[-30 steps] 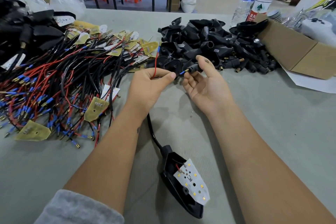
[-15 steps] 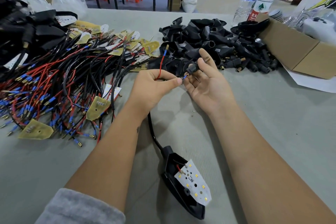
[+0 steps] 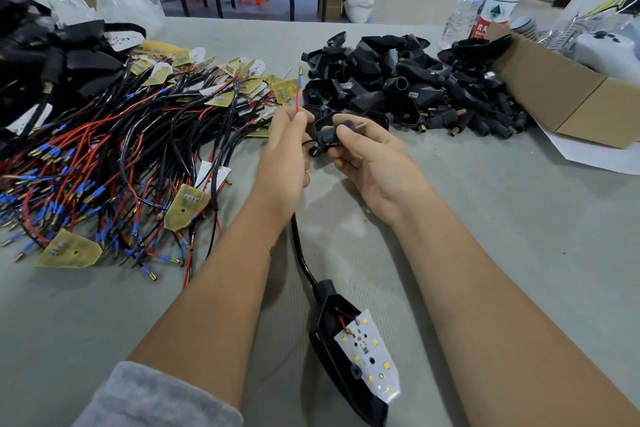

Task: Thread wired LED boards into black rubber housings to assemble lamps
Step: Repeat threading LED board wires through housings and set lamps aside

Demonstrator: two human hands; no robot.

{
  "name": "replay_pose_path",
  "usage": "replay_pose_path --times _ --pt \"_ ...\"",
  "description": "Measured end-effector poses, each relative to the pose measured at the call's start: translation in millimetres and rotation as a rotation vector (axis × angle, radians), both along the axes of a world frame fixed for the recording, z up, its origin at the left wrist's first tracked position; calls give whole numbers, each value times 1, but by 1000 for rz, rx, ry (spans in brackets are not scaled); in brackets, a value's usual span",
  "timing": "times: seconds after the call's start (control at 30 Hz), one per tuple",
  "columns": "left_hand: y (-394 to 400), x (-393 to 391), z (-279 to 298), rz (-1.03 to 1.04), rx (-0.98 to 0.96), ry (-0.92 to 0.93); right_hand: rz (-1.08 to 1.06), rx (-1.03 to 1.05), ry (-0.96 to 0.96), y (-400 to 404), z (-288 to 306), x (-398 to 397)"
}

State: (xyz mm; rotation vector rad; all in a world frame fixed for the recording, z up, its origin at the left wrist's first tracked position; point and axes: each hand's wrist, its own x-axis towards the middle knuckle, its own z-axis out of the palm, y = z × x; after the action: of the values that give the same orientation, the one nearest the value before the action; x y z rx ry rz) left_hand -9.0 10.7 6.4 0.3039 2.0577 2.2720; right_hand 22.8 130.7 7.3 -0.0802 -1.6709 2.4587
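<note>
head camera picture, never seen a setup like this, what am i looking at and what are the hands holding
The view comes from a camera worn on a person's head, looking down at their own two bare arms over a grey table. No machine is involved. The left hand pinches a red wire with a blue-sleeved tip. The right hand holds a small black rubber fitting with a brass threaded end. A black cable runs from the hands down to a black housing with a white LED board lying in it. To the left lies a heap of wired boards; beyond the hands, a pile of empty black housings.
</note>
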Motion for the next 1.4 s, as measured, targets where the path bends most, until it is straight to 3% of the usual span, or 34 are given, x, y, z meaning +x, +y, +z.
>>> replay_pose_path --times 0.2,0.43,0.73,0.87,1.03,1.2,1.33,1.4 --pt "0 4 2 -37 -14 20 -1 8 -18 -3 2 1" --pt "3 8 1 -98 -95 58 -50 -169 -47 -5 3 1" --pt "4 7 -2 -128 -126 127 -85 31 -74 -10 2 0" --pt "5 5 -4 -89 -139 190 -75 -49 -80 -9 4 0" --pt "10 6 -1 4 -2 179 -94 -226 -122 -4 3 -1" --pt "-2 -3 2 -4 295 65 -94 -427 -105 5 3 -1" --pt "-9 -6 4 -26 497 -8 -120 -414 -127 4 0 -4" --pt "-11 -7 5 30 492 -26 -129 -416 -136 3 0 -5"
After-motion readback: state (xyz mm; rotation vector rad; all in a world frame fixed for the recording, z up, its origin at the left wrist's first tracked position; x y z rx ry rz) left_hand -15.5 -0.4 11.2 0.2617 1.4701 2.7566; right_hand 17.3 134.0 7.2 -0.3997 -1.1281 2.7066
